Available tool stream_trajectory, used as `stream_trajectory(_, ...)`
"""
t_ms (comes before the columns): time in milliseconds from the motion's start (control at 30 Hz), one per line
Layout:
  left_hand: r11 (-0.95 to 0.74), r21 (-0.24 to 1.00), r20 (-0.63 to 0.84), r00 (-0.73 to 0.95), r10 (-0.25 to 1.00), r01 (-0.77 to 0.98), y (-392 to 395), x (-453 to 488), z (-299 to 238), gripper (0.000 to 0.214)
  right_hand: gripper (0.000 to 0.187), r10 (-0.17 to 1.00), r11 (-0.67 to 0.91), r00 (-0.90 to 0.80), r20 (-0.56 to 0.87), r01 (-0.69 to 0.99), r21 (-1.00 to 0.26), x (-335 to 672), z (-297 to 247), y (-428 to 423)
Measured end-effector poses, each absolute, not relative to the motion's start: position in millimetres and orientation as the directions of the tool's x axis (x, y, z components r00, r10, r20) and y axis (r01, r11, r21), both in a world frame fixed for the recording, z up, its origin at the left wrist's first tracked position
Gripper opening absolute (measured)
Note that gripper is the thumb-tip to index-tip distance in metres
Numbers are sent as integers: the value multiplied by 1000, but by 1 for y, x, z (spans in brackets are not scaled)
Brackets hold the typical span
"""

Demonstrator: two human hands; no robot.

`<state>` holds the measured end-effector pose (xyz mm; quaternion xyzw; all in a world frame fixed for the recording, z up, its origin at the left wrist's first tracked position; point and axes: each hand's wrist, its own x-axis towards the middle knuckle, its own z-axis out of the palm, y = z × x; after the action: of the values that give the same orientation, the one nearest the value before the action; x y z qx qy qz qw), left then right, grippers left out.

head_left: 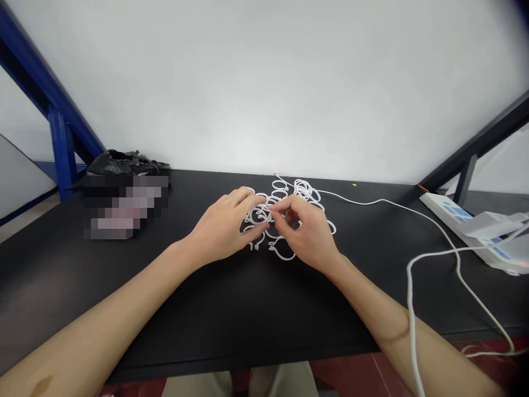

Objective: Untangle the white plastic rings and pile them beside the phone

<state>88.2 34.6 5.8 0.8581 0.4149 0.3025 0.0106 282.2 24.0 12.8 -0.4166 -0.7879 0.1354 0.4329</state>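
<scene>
Between my two hands is a white curtain ring (260, 223), held just above a loose pile of similar rings (284, 258). My left hand (223, 225) curls around the ring's left side, with thumb below and fingers above. From the right, the thumb and index finger of my right hand (309, 231) pinch the ring's edge. Several of the piled rings have a gap with small knobbed ends. Both hands partly cover the pile, so some rings are hidden.
A black table (231, 314) spans the view before a pale wall. At the back lies a coiled white cable (303, 188), its lead running right. A white power strip (467, 231) is at right, a black plastic bag (124, 161) at left beside a blurred patch. Another white cable (410, 298) crosses before my right forearm.
</scene>
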Motion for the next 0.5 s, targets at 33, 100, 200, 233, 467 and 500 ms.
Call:
stream_trajectory(33, -658, 277, 514, 471, 717, 700, 34, 88, 6, 35, 9, 777, 612, -273, 567, 537, -580, 282, 13, 24)
stream_trajectory(100, -661, 293, 521, 464, 716, 691, 35, 88, 7, 36, 11, 782, 604, -262, 565, 540, -586, 281, 12, 24)
stream_trajectory(200, -636, 289, 525, 437, 730, 715, 38, 85, 8, 38, 18, 793, 588, -243, 559, 548, -595, 281, 10, 26)
stream_trajectory(233, -608, 285, 522, 412, 747, 741, 40, 83, 8, 39, 21, 796, 583, -242, 555, 554, -595, 282, 9, 26)
stream_trajectory(467, -114, 78, 411, 72, 909, 990, 67, 47, 0, 45, 15, 698, 708, -518, 494, 600, -371, 285, 12, 24)
stream_trajectory(500, -65, 52, 399, 39, 916, 997, 70, 42, -1, 47, 17, 669, 740, -586, 457, 585, -332, 284, 12, 22)
